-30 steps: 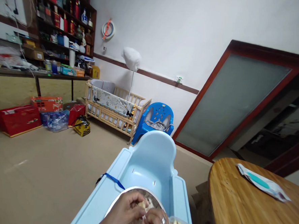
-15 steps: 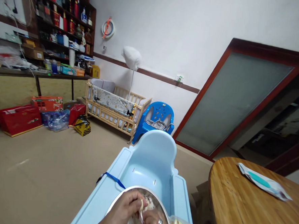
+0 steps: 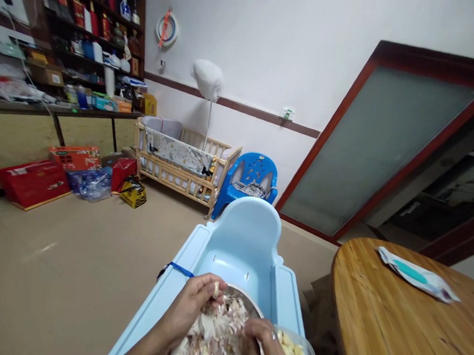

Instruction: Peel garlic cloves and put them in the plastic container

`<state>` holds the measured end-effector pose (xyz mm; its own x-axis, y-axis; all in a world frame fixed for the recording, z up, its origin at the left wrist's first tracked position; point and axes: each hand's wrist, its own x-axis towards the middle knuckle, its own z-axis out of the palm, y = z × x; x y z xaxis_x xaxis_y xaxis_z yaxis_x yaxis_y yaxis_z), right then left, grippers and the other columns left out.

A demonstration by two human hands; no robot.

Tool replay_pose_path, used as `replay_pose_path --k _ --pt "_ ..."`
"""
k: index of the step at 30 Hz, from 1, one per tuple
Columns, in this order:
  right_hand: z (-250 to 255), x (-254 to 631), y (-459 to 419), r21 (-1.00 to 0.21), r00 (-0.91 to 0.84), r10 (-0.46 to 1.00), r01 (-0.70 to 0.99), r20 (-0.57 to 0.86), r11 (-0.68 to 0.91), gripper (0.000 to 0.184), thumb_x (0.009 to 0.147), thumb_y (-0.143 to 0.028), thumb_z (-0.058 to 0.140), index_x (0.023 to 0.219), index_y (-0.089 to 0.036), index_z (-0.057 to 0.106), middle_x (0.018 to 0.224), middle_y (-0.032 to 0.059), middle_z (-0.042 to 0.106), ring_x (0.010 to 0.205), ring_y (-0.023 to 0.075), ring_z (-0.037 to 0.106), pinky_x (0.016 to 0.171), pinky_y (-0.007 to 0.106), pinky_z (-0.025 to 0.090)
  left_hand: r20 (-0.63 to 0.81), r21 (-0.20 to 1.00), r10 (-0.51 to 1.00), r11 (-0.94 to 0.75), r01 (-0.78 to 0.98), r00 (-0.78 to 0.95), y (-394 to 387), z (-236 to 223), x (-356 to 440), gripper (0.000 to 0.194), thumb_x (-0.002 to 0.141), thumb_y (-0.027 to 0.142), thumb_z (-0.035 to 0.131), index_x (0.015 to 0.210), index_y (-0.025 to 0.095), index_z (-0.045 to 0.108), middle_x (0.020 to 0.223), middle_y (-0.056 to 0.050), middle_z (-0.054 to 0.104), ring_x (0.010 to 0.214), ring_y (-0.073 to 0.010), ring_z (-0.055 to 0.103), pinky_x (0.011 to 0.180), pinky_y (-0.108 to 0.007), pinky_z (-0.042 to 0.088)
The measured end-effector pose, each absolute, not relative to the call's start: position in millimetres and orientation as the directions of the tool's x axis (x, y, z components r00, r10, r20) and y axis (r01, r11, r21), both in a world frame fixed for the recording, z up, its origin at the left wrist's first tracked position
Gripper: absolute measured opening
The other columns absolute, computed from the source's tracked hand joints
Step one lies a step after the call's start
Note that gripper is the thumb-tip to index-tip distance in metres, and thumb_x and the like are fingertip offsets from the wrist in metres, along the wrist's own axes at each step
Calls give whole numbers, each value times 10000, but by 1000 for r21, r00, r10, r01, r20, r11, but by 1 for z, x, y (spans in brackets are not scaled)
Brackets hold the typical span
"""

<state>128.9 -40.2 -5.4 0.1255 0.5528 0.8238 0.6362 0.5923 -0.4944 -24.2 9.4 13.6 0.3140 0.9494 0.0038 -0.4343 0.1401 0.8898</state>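
Steel bowl point(image 3: 254, 303), heaped with garlic skins point(image 3: 217, 326); clear tub point(image 3: 312, 351) at right, holding peeled cloves point(image 3: 291, 352). Left hand point(image 3: 195, 295): fingertips pinching single clove point(image 3: 216, 290) above bowl. Right hand point(image 3: 266, 341): fingers curled beside tub; grip indeterminable. Beyond: pale-blue chair point(image 3: 243, 234), crib point(image 3: 172, 179). Right: wooden table point(image 3: 396, 326) bearing packet point(image 3: 418, 275).

Garlic skins point(image 3: 219, 329) lie in the bowl point(image 3: 250, 297) at the high chair's point(image 3: 243, 237) near end, garlic cloves point(image 3: 293, 349) in the tub point(image 3: 311, 353) just right; left hand point(image 3: 193, 299) over the bowl's left side, right hand point(image 3: 269, 343) at its right; farther right, a packet point(image 3: 418, 275) on the tabletop point(image 3: 396, 326); far behind, an armchair point(image 3: 257, 168), with a crib point(image 3: 176, 176) to its left
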Motion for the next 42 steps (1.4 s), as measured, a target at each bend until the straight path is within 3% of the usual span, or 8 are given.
replay_pose_path --k 3,6,10,12,18,25,32,42 --pt "-8 133 -40 -511 57 646 667 761 543 135 864 -233 478 799 -220 596 660 22 630 596 176 592 591 286 452 32 932 944 91 -351 330 9 14 -26 374 790 472 590 914 128 670 696 -14 577 633 -135 514 600 -223 377" --pt "-8 138 -39 -423 -99 709 741 699 521 242 898 -276 420 763 -231 616 678 24 662 640 190 610 612 305 444 92 970 928 -2 -243 361 6 19 -25 313 798 409 574 922 149 697 786 -28 587 649 -145 531 631 -244 409" --pt "1 139 -39 -337 -239 748 779 619 528 200 894 -270 434 846 -241 626 763 23 686 720 196 631 633 304 449 148 982 908 -89 -166 393 1 26 -23 220 782 273 568 927 182 707 952 -56 641 923 -223 562 841 -295 399" --pt "5 137 -40 -372 -206 750 767 629 523 170 889 -239 442 853 -233 608 758 18 677 713 190 624 650 308 441 140 980 904 -68 -187 405 -1 26 -22 216 766 237 577 941 187 693 989 -56 654 978 -235 559 882 -308 384" --pt "4 129 -41 -444 -40 637 684 770 578 171 860 -182 468 718 -212 557 630 -9 620 579 151 560 621 299 406 80 974 910 15 -224 407 -4 21 -18 205 725 221 612 916 171 668 901 -48 681 884 -222 599 814 -301 426" --pt "5 126 -41 -441 9 556 619 831 650 141 831 -133 506 766 -206 608 656 19 634 595 150 578 588 274 458 25 997 917 4 -72 398 -7 26 -16 172 715 205 580 814 172 717 860 -45 714 870 -227 615 804 -293 436" --pt "5 125 -40 -422 25 533 643 846 639 146 825 -156 514 729 -206 612 596 5 618 553 143 582 557 258 472 39 999 910 -36 -15 414 -5 24 -16 191 720 212 570 800 181 739 835 -45 727 841 -231 624 792 -297 439" --pt "-9 130 -37 -439 33 593 705 805 557 275 842 -232 438 574 -215 496 487 -33 525 450 123 513 478 237 394 25 1000 919 -22 -13 395 -2 25 -15 194 585 142 584 708 168 731 777 -50 720 807 -246 619 783 -312 430"
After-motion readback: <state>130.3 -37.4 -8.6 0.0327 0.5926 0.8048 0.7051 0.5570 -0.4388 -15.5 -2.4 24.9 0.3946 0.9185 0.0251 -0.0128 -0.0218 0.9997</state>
